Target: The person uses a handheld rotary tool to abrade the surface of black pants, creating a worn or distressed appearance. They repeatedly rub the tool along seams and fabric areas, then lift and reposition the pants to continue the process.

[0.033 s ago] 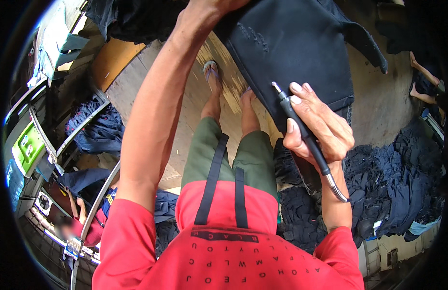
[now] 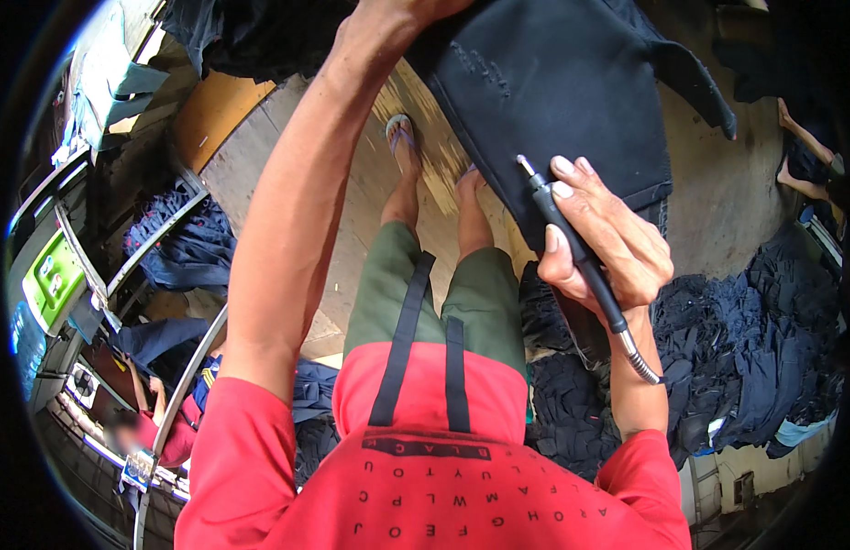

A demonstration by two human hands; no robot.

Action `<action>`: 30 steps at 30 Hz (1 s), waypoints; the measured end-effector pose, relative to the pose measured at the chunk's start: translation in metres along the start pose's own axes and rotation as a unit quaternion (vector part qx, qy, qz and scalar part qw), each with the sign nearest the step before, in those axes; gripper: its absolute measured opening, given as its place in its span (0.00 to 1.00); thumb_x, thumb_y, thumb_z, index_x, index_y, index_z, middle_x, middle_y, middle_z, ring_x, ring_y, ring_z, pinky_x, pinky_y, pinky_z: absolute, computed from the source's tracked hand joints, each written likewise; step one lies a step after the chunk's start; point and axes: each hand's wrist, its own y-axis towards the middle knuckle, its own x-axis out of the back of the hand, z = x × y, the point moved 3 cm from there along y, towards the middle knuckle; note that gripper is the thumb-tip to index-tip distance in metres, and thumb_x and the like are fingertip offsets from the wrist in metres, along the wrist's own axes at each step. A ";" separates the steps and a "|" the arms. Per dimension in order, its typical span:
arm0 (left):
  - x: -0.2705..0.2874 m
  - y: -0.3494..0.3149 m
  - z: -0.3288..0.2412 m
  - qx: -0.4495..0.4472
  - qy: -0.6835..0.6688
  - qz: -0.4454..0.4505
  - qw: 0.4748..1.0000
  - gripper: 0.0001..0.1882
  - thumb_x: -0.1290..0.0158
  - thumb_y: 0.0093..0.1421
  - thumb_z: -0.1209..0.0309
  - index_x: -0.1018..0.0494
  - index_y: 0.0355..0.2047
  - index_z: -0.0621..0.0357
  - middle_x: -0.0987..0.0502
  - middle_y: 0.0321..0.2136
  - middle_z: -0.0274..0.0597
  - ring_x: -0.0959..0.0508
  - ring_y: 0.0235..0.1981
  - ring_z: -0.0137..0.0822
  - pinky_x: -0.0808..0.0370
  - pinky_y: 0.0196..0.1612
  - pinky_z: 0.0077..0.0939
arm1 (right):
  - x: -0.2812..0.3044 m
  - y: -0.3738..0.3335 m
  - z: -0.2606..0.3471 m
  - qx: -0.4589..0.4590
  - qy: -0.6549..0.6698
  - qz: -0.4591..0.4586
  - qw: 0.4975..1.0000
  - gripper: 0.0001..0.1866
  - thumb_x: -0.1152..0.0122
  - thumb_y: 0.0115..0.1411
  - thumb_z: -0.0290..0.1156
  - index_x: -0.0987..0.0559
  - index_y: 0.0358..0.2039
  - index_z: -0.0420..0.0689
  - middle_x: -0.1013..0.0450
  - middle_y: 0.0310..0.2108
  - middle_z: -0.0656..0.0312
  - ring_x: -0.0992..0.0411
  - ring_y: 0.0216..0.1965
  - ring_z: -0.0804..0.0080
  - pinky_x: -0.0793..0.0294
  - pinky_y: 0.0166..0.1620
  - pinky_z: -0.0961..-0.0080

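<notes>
My right hand (image 2: 613, 234) is closed around a black pen-shaped rotary tool handpiece (image 2: 585, 261). Its short metal tip points up and left over dark trousers (image 2: 572, 101), and a coiled metal sleeve trails from its rear end along my forearm. Whether the tip touches the cloth I cannot tell. A frayed, scuffed patch (image 2: 480, 69) shows on the cloth, up and left of the tip. At the upper edge, beside the top left of the trousers, is my left hand (image 2: 408, 9); its fingers are cut off by the frame.
Heaps of dark garments (image 2: 737, 339) lie to the right, with more dark cloth (image 2: 260, 37) at upper left. A metal rail (image 2: 159, 240) and a bundle of blue garments (image 2: 182, 243) are on the left. Another person (image 2: 173, 417) is at lower left; someone's bare legs (image 2: 801, 156) show at far right.
</notes>
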 end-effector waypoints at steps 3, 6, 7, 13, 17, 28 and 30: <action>0.001 -0.001 -0.002 -0.019 0.005 -0.008 1.000 0.16 0.20 0.48 0.58 0.12 0.28 0.55 0.19 0.36 0.39 0.23 0.47 0.42 0.28 0.55 0.40 | 0.002 -0.002 0.000 0.002 0.001 0.002 1.000 0.14 0.29 0.51 0.20 0.12 0.40 0.32 0.14 0.39 0.47 0.12 0.47 0.49 0.12 0.57 0.55; 0.001 0.001 0.002 0.010 -0.007 0.006 1.000 0.16 0.20 0.48 0.59 0.12 0.28 0.56 0.19 0.35 0.39 0.23 0.47 0.40 0.28 0.55 0.40 | 0.004 -0.004 -0.002 -0.003 -0.001 0.008 1.000 0.14 0.29 0.51 0.20 0.12 0.40 0.33 0.14 0.39 0.46 0.12 0.48 0.49 0.12 0.57 0.55; 0.000 0.003 0.005 0.008 -0.008 0.010 1.000 0.16 0.20 0.48 0.59 0.11 0.28 0.56 0.19 0.35 0.39 0.23 0.47 0.40 0.28 0.55 0.40 | 0.004 -0.003 -0.004 -0.003 -0.003 0.009 1.000 0.14 0.29 0.51 0.20 0.12 0.40 0.33 0.14 0.40 0.45 0.12 0.48 0.49 0.12 0.57 0.55; -0.003 0.007 0.012 -0.011 -0.007 -0.002 1.000 0.16 0.19 0.48 0.59 0.11 0.28 0.56 0.19 0.35 0.39 0.23 0.46 0.40 0.28 0.55 0.38 | 0.001 -0.002 -0.014 -0.008 -0.010 0.015 1.000 0.14 0.29 0.52 0.21 0.12 0.41 0.32 0.14 0.41 0.44 0.12 0.48 0.48 0.12 0.57 0.55; -0.003 0.006 0.011 -0.025 0.008 -0.007 1.000 0.16 0.19 0.47 0.59 0.12 0.28 0.57 0.19 0.35 0.39 0.22 0.45 0.39 0.27 0.54 0.37 | 0.004 -0.005 -0.013 -0.014 -0.010 0.014 1.000 0.14 0.30 0.52 0.20 0.12 0.41 0.32 0.14 0.40 0.43 0.12 0.47 0.48 0.12 0.57 0.55; -0.003 0.006 0.011 0.017 -0.028 0.013 0.999 0.16 0.19 0.49 0.60 0.12 0.28 0.57 0.19 0.35 0.38 0.21 0.44 0.37 0.25 0.52 0.35 | 0.008 -0.013 -0.011 -0.024 -0.017 -0.001 1.000 0.14 0.31 0.52 0.20 0.12 0.40 0.30 0.14 0.39 0.42 0.12 0.46 0.47 0.12 0.56 0.53; -0.004 0.006 0.010 0.008 -0.024 0.011 1.000 0.16 0.19 0.49 0.60 0.12 0.28 0.57 0.19 0.35 0.38 0.21 0.44 0.37 0.25 0.51 0.35 | 0.009 -0.014 -0.012 -0.023 -0.016 -0.003 1.000 0.14 0.31 0.52 0.20 0.12 0.40 0.30 0.14 0.38 0.42 0.12 0.46 0.47 0.12 0.56 0.52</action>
